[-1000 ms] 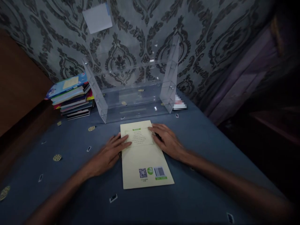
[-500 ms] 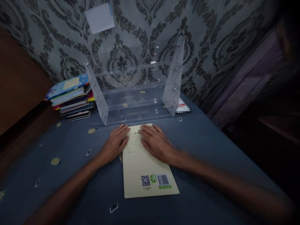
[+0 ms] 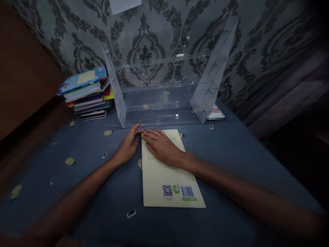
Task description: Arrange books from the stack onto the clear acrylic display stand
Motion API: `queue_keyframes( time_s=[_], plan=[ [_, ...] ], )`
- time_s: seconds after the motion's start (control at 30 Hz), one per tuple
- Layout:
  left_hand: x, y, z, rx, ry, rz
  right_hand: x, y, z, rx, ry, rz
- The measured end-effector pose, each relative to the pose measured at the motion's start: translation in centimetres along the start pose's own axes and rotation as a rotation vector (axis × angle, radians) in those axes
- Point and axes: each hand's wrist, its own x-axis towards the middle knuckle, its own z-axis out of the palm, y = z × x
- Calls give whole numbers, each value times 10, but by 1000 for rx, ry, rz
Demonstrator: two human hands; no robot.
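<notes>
A pale yellow book [image 3: 164, 178] lies flat on the blue patterned cloth, its back cover up with a QR code and a barcode at the near end. My right hand [image 3: 163, 145] rests flat across its far part, fingers stretched toward the left far corner and covering some print. My left hand [image 3: 130, 144] is just off the book's left edge, thumb and fingers apart, fingertips by that same corner. Whether those fingertips touch the book I cannot tell. Behind the book stands a clear acrylic rack [image 3: 159, 118] with tiered shelves.
A stack of books [image 3: 88, 92] stands left of the rack. Right of the rack is a blurred-out white and red item [image 3: 216, 113]. Patterned wallpaper [image 3: 146, 55] rises behind, with a white sheet [image 3: 124, 5] on it. A purple curtain [image 3: 288, 89] hangs at the right.
My right hand has slid left across the book toward its far left corner. My left hand has turned and opened off the book's edge. The view has shifted, showing everything slightly higher and further right.
</notes>
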Motion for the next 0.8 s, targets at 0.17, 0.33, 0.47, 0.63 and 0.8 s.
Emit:
queue_keyframes(
  time_s=[0.17,0.33,0.47,0.63,0.8],
  plan=[
    [0,5,-5,125,-46,17,-6,1,0,33,-15,-52],
    [0,12,-8,230,-68,26,-10,3,1,38,-33,-64],
    [-2,15,-7,295,-68,44,-12,3,0,28,-41,-5],
    [-3,15,-5,384,-53,83,-23,10,-6,2,-15,144],
    [-3,17,-4,406,-40,83,-53,34,-14,-10,92,232]
  ],
)
